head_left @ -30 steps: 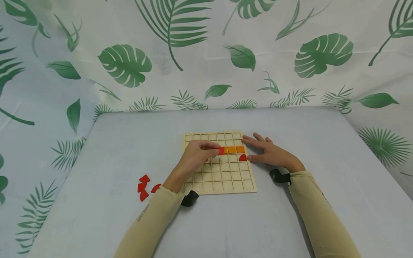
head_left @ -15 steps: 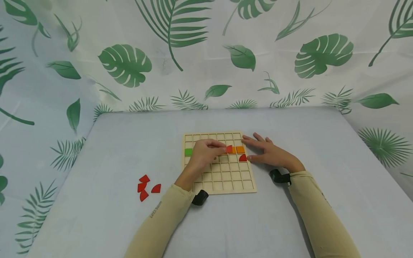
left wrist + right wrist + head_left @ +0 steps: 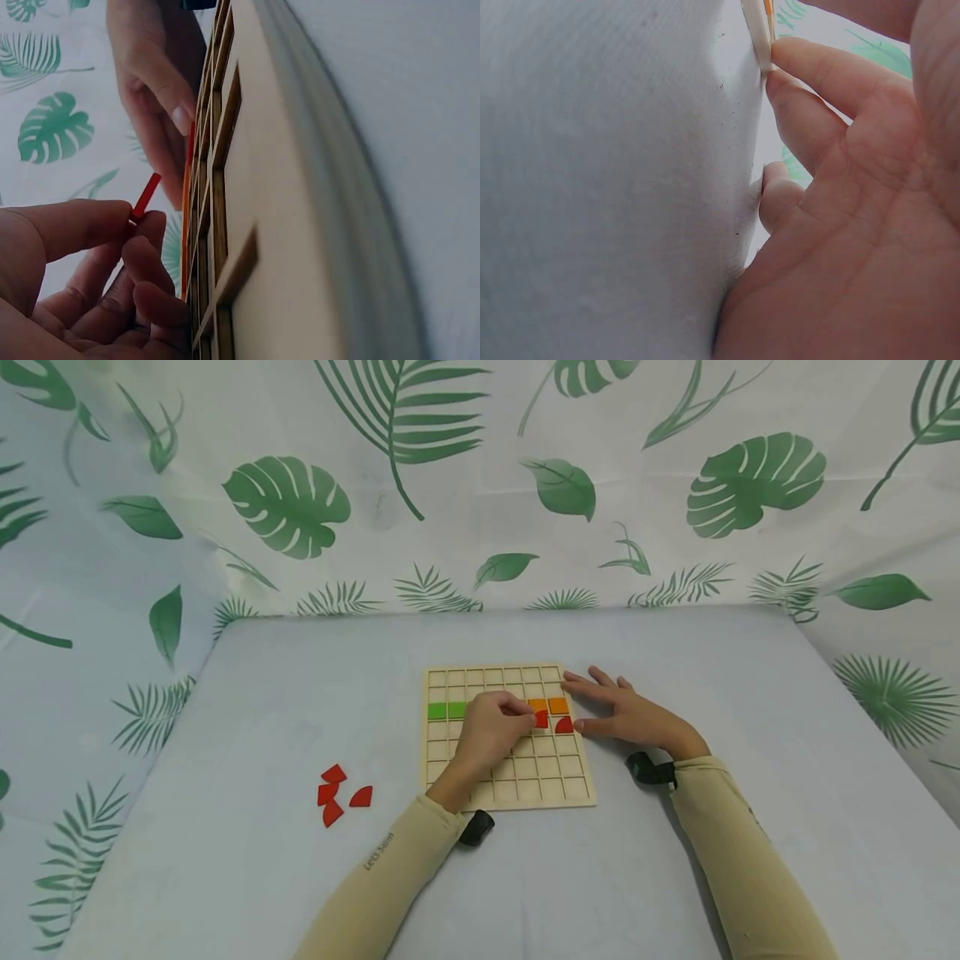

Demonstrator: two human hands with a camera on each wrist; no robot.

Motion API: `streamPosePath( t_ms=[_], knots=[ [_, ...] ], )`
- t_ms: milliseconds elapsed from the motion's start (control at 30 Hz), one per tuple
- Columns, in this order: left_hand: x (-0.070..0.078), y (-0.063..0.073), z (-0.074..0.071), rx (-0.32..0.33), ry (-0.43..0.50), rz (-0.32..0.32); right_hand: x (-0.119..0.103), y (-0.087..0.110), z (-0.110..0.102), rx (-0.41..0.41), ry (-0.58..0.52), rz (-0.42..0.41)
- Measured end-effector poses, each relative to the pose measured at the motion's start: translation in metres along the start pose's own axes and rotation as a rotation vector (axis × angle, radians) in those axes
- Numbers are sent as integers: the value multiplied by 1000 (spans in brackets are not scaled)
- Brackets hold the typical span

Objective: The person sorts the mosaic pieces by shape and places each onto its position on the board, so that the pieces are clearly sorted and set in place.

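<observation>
Your left hand (image 3: 489,731) pinches a red tile (image 3: 541,720) above the gridded board (image 3: 527,767); right of that grip, your spread right hand (image 3: 628,713) touches the board's edge (image 3: 585,766), surface (image 3: 780,718) stretching beyond.

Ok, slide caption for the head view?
Left hand pinches a red piece over the gridded wooden board; right hand touches the board's edge.

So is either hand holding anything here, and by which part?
The left hand pinches a red piece by one edge; the right hand holds nothing, just touching the board.
</observation>
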State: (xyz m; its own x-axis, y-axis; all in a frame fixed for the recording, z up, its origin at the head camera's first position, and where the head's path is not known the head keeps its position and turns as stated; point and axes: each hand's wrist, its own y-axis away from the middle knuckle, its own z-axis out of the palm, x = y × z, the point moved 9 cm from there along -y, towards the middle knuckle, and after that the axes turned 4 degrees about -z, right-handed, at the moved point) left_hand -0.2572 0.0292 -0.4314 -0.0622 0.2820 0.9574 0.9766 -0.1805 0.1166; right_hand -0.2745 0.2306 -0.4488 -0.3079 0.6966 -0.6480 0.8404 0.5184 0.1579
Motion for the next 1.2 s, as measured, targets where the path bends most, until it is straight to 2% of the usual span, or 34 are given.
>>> streamPosePath(
  t_ms=[300,800,1200],
  knots=[
    [6,2,5,22,-84,56,-1,1,-2,4,-11,-9],
    [3,0,11,37,-203,43,-1,2,1,2,-26,-11],
    [6,1,14,37,-263,75,-3,1,0,2,-15,-21]
  ],
)
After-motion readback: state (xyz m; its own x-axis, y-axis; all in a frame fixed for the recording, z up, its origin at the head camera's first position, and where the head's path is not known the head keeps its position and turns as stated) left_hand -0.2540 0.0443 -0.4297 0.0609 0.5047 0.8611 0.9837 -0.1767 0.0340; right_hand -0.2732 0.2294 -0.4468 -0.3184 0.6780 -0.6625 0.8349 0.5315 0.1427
